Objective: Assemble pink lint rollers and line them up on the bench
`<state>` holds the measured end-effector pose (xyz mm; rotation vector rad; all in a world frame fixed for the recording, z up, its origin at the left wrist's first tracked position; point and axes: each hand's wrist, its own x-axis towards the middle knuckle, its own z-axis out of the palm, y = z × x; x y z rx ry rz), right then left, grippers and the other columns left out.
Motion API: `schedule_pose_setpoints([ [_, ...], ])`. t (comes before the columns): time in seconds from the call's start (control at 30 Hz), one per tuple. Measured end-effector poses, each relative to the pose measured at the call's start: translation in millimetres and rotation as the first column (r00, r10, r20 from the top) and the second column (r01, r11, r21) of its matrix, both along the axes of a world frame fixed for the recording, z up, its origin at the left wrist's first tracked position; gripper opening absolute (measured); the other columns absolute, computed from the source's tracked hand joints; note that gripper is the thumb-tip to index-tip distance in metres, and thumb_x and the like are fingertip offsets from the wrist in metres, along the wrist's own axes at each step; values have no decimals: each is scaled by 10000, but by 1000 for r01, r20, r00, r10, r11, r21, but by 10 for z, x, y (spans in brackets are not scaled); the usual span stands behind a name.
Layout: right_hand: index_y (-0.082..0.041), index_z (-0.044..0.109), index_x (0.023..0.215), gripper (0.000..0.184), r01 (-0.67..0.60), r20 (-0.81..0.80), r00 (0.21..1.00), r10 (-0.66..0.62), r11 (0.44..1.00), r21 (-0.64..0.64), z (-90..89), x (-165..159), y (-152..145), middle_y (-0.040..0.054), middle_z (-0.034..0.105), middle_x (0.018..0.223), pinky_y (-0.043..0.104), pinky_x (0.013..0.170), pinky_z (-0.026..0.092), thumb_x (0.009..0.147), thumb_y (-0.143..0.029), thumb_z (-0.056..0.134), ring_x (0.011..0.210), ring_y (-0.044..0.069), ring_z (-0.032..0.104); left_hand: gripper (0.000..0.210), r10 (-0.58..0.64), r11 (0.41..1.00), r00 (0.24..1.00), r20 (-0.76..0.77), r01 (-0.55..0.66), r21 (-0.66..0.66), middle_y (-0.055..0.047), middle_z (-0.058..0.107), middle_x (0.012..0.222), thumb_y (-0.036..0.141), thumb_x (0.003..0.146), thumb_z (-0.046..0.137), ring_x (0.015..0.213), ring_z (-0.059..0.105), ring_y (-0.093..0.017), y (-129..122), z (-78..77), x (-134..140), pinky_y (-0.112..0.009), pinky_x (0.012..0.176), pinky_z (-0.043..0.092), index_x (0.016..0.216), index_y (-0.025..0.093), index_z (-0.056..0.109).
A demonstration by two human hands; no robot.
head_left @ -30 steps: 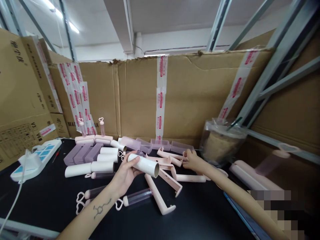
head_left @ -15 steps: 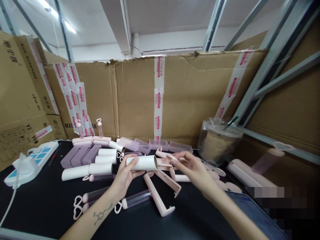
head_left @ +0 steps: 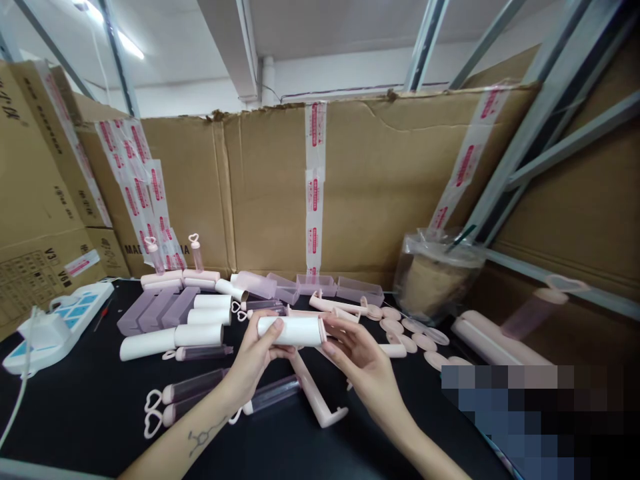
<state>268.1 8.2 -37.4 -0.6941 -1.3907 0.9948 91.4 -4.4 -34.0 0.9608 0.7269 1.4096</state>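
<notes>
My left hand (head_left: 256, 360) is wrapped round a white tube (head_left: 299, 331), thumb on top, and holds it level above the black table. At the tube's right end sits a pale pink round cap (head_left: 323, 331). The fingers of my right hand (head_left: 363, 353) hold that cap against the opening; how far it is seated I cannot tell. Just below lie a long pink bracket-like part (head_left: 315, 393) and a clear tube with a pink heart-shaped handle (head_left: 275, 393). Several pink discs (head_left: 393, 326) are scattered beyond my right hand.
White tubes (head_left: 150, 343) and purple translucent boxes (head_left: 155, 310) lie at the left. A power strip (head_left: 75, 327) stands farther left. At the back right is a plastic-wrapped cup (head_left: 430, 280), with a larger pink assembly (head_left: 495, 340) beside it. A cardboard wall (head_left: 375, 187) closes the back.
My right hand has brought the pink cap leftward onto the tube's open end, covering it. My left hand still holds the tube, now slightly farther right. More discs show on the table.
</notes>
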Motion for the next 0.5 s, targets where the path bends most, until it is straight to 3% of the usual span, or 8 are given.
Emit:
schedule_pose_setpoints([
  [0.23, -277, 696, 961, 246, 126, 132, 982, -138, 987, 98, -70, 41, 2, 47, 647, 1138, 416, 874, 513, 715, -289, 698, 1116, 266, 550, 363, -65, 998, 997, 29, 65, -18, -1, 592, 713, 414, 764, 632, 590, 598, -134, -15, -1, 20, -294, 617, 484, 977, 189, 442],
  [0.4, -307, 543, 1240, 468, 128, 341, 918, -204, 964, 234, -144, -30, -67, 14, 534, 1308, 485, 1080, 269, 781, -265, 625, 1264, 266, 411, 409, -22, 1000, 996, 89, 23, -13, -9, 601, 770, 456, 743, 642, 612, 608, -136, -10, -8, 40, -293, 625, 479, 986, 197, 440],
  [0.5, -305, 441, 1326, 518, 94, 428, 874, -232, 943, 319, -196, -50, -59, 14, 456, 1376, 481, 1097, 221, 827, -241, 563, 1311, 259, 330, 434, -11, 1000, 996, 89, 12, -7, -3, 594, 750, 463, 726, 657, 576, 592, -128, 25, -29, 26, -290, 597, 475, 989, 192, 443],
])
